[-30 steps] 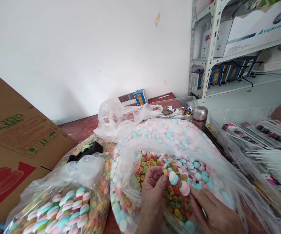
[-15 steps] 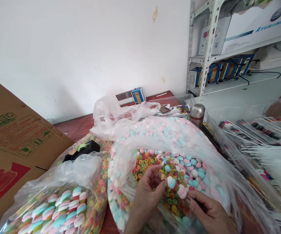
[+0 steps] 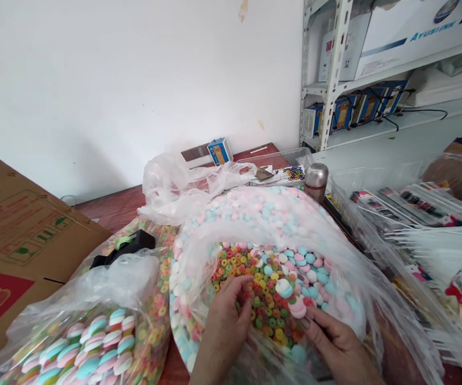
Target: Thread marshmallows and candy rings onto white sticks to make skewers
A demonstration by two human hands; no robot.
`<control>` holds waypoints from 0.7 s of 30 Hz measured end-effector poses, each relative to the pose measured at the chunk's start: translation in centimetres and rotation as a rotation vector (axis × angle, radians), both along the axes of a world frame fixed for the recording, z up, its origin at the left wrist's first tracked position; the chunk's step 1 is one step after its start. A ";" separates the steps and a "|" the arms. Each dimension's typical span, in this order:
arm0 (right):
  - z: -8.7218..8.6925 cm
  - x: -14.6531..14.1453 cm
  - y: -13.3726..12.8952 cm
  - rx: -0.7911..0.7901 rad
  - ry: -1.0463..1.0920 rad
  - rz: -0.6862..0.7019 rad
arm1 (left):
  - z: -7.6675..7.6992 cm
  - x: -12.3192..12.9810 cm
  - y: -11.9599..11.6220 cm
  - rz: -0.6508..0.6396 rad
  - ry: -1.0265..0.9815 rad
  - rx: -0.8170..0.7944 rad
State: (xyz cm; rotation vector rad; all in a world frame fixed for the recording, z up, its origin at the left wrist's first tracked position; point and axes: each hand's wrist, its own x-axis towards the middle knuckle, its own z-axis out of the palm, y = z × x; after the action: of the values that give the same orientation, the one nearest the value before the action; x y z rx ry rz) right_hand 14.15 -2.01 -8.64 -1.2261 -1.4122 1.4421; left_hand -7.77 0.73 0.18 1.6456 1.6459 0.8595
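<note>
Our left hand (image 3: 223,316), fingers curled, sits among multicoloured ring-shaped candies (image 3: 251,302), well apart from our right hand (image 3: 333,342). Its fingertips lie just beside a pink twisted marshmallow (image 3: 297,308), whose long axis runs roughly sideways, inside a clear plastic bag (image 3: 199,251) on the red-brown wooden desk (image 3: 106,200). We cannot tell whether either hand grips anything.

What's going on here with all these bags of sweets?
A person has both bare hands at the mouth of a clear plastic bag packed with sweets. The left hand is among coloured ring candies, and the right hand is beside a pink pastel candy. A second bag of similar sweets lies to the left, and a steel flask stands beyond.
</note>
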 end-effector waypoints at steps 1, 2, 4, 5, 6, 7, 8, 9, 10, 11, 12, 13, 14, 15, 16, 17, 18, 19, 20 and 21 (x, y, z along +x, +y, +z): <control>0.1 0.4 0.1 0.004 -0.056 -0.017 | 0.2 -0.1 0.0 -0.016 0.133 0.072; 0.3 0.9 0.3 0.017 -0.125 -0.023 | 0.3 -0.2 0.1 -0.035 0.233 0.128; 0.9 1.7 0.6 0.072 -0.275 -0.024 | 0.1 0.1 0.4 -0.061 0.372 0.203; 1.2 2.0 0.7 0.106 -0.343 -0.021 | -0.2 0.4 0.6 -0.067 0.431 0.237; 1.6 2.2 0.8 0.137 -0.398 -0.013 | -0.5 0.7 0.8 -0.075 0.488 0.269; 1.8 2.3 0.9 0.164 -0.439 -0.008 | -0.9 1.1 1.0 -0.082 0.541 0.299; 2.1 2.4 0.9 0.184 -0.467 -0.006 | -1.3 1.5 1.3 -0.087 0.584 0.327; 2.2 2.3 0.9 0.200 -0.486 -0.004 | -1.7 1.8 1.5 -0.092 0.611 0.351; 2.3 2.3 0.9 0.212 -0.499 0.003 | -2.0 2.1 1.7 -0.094 0.621 0.366; 2.4 2.2 0.8 0.223 -0.507 0.013 | -2.2 2.3 1.9 -0.088 0.606 0.374; 2.4 2.1 0.8 0.233 -0.513 0.025 | -2.3 2.4 2.0 -0.067 0.561 0.377; 2.3 2.0 0.7 0.241 -0.517 0.037 | -2.2 2.5 2.0 -0.034 0.482 0.370; 2.3 1.9 0.6 0.246 -0.519 0.052 | -2.1 2.6 2.0 0.009 0.375 0.342; 2.3 1.8 0.6 0.250 -0.520 0.064 | -1.8 2.6 2.0 0.061 0.247 0.286; 2.2 1.8 0.5 0.255 -0.518 0.076 | -1.6 2.7 1.9 0.120 0.105 0.202; 2.3 1.7 0.4 0.259 -0.515 0.083 | -1.3 2.8 1.9 0.173 -0.039 0.097; 2.3 1.7 0.4 0.262 -0.510 0.087 | -1.1 2.8 1.8 0.216 -0.178 -0.010; 2.4 1.6 0.3 0.266 -0.503 0.090 | -0.9 2.9 1.8 0.245 -0.305 -0.101; 2.5 1.6 0.3 0.270 -0.496 0.089 | -0.9 2.9 1.8 0.261 -0.414 -0.166; 2.6 1.5 0.3 0.273 -0.490 0.089 | -0.9 3.0 1.7 0.266 -0.500 -0.201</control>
State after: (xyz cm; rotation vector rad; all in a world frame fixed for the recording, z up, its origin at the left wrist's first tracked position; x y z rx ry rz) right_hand 15.66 -1.70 -6.04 -1.4058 -1.9386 0.9919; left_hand -4.76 2.47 -0.69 0.9847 1.5447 1.0916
